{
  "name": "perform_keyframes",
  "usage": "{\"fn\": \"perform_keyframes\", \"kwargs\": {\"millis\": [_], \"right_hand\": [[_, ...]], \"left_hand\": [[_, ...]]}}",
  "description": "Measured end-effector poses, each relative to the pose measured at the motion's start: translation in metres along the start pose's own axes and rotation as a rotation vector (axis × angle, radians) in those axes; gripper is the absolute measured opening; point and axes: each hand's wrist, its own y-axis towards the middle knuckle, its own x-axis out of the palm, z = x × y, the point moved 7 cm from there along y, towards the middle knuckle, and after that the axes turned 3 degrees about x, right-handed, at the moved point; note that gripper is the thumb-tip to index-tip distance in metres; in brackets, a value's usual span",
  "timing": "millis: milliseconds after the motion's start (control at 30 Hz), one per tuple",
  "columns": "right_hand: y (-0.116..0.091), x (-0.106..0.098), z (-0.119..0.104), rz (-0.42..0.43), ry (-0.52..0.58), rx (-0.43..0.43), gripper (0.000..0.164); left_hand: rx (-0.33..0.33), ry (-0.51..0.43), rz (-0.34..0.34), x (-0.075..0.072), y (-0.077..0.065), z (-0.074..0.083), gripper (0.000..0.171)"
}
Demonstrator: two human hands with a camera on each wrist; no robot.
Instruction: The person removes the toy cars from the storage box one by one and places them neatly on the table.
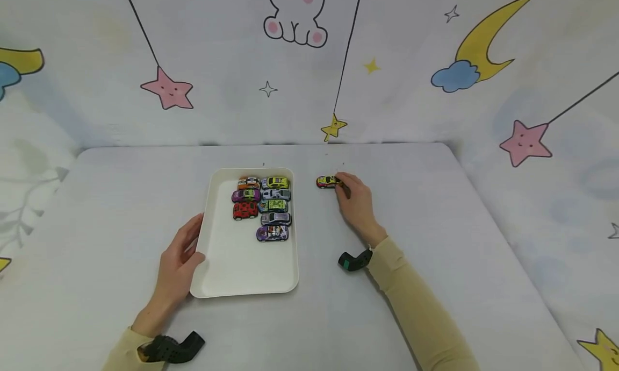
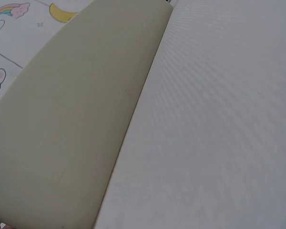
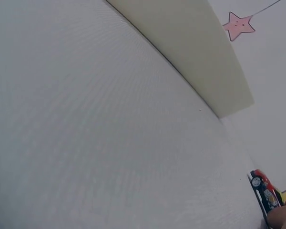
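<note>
A yellow-red toy car [image 1: 326, 182] is right of the white tray [image 1: 232, 266] — eight cars [image 1: 271, 206] (multicoloured) inside.

The tray [image 1: 227, 269] looks like smooth plastic with a low sheen. The toy cars [image 1: 272, 233] have slick, glossy painted bodies – metal or plastic, I cannot tell. The tabletop [image 1: 96, 226] looks matt and smooth – so does the printed wall [image 1: 217, 37]. The sleeve [image 1: 420, 301] is soft, matt cloth.

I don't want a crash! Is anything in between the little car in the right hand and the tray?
Nothing visible stands between the red-and-yellow toy car in the right hand and the white tray; only tabletop shows there, up to the tray's own rim.
</note>
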Motion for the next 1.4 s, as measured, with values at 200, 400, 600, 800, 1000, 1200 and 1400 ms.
{"fn": "perform_keyframes", "kwargs": {"millis": [200, 400, 600, 800, 1000, 1200, 1400], "right_hand": [[-0.001, 0.0, 0.001, -0.008, -0.006, 0.024, 0.033], [-0.001, -0.001, 0.001, 0.0, -0.01, 0.01, 0.033], [-0.003, 0.002, 0.002, 0.007, -0.012, 0.004, 0.034], [-0.003, 0.0, -0.002, 0.013, -0.007, 0.0, 0.036], [0.0, -0.002, -0.001, 0.017, 0.014, 0.039, 0.037], [-0.001, -0.007, -0.004, 0.08, 0.018, 0.037, 0.038], [-0.008, -0.017, -0.013, 0.237, -0.01, -0.041, 0.029]], "left_hand": [[-0.011, 0.0, -0.008, 0.001, -0.002, 0.0, 0.076], [0.0, 0.006, 0.0, 0.0, 0.0, 0.001, 0.077], [-0.001, 0.01, -0.004, -0.002, -0.002, 0.001, 0.076], [0.004, 0.013, -0.007, -0.001, -0.001, 0.002, 0.075], [0.008, 0.002, -0.001, -0.002, 0.0, 0.003, 0.075], [-0.026, 0.016, -0.009, -0.002, -0.002, -0.002, 0.075], [-0.029, 0.007, -0.012, -0.001, -0.001, -0.004, 0.076]]}}
